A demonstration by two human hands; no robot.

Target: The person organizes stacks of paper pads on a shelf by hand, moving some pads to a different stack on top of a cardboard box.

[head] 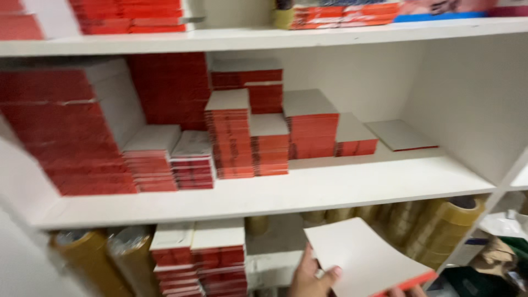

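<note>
My left hand [309, 279] grips a thin stack of flat sheets [363, 258], white on top with red edges. The thumb lies on the stack's near left corner. The stack is tilted and sits in front of the lowest shelf. Only a sliver of my right hand [408, 292] shows at the bottom edge, touching the stack's near right corner. The frame cuts off its fingers.
White shelving [308, 190] fills the view. The middle shelf holds several uneven piles of the same red-edged sheets [231, 137]. The lowest shelf holds more piles [201, 256] and rolls of brown tape [445, 225]. More red stacks [132, 16] sit on the top shelf.
</note>
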